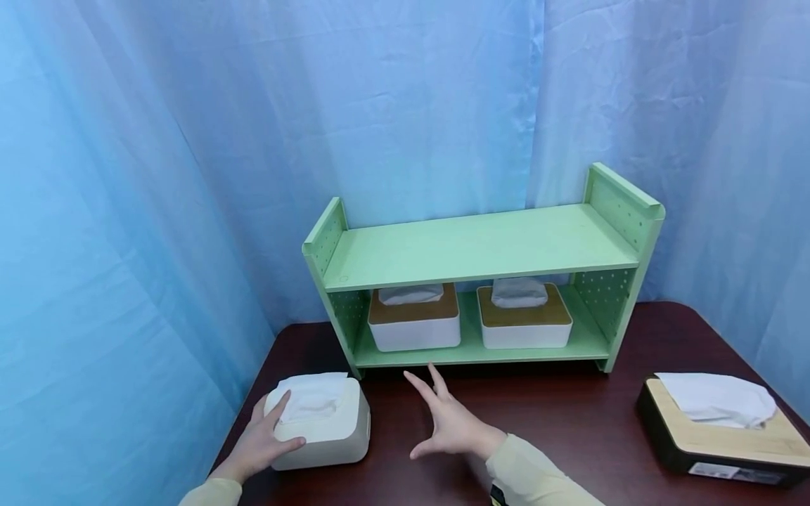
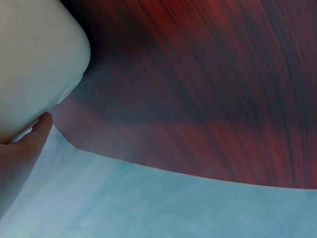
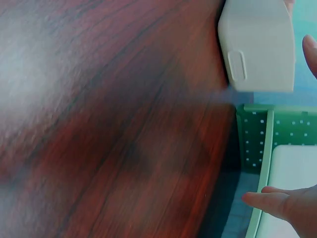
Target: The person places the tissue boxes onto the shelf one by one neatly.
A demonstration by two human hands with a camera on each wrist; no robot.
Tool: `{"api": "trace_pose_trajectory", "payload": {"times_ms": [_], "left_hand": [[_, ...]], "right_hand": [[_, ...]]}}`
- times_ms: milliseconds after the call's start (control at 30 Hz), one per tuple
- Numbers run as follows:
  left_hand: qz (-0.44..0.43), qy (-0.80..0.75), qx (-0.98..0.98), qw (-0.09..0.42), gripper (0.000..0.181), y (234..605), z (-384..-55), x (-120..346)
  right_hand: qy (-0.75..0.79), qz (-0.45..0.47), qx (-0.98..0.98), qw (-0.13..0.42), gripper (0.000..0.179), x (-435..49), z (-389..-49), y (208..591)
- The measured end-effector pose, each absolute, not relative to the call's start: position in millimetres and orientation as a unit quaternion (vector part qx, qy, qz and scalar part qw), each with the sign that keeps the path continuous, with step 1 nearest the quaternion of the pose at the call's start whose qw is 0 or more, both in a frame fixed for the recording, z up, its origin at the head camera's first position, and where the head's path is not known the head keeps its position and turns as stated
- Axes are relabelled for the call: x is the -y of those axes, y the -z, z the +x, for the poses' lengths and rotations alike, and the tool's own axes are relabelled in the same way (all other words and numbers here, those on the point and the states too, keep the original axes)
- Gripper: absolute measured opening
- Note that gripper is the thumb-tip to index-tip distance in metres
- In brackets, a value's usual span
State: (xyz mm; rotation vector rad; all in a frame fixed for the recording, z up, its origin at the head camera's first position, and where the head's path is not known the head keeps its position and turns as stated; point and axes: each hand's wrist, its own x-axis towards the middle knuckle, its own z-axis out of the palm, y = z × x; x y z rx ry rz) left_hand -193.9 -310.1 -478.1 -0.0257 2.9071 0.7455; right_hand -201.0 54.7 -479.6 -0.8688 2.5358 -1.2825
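On the left of the table stands a white tissue box [image 1: 351, 432] with a white tissue showing on top. My left hand [image 1: 256, 446] is at its left side with thumb and fingers spread. In the left wrist view a fingertip [image 2: 43, 121] touches or nearly touches the box's lower edge. My right hand [image 1: 452, 425] hovers over the table to the right of this box, fingers spread and holding nothing. The right wrist view has the box [image 3: 262, 49] at the top, apart from my right hand [image 3: 294, 206].
A green two-tier shelf [image 1: 481, 246] stands at the back. Its lower level holds two tissue boxes with wooden lids, one left [image 1: 414, 334] and one right [image 1: 526, 336]. A black tissue box with a light wooden lid [image 1: 715, 443] sits at the table's right. Blue curtains [image 1: 411, 105] surround the table.
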Motion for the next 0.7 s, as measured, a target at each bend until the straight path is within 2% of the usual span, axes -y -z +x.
{"api": "trace_pose_trajectory", "payload": {"times_ms": [233, 700], "left_hand": [[-0.003, -0.258, -0.964, 0.061, 0.106, 482, -193, 290], [0.025, -0.267, -0.963, 0.030, 0.103, 483, -188, 241]], "right_hand": [[0.422, -0.292, -0.853, 0.099, 0.119, -46, -200, 484], [0.399, -0.293, -0.864, 0.086, 0.120, -37, -192, 498]]}}
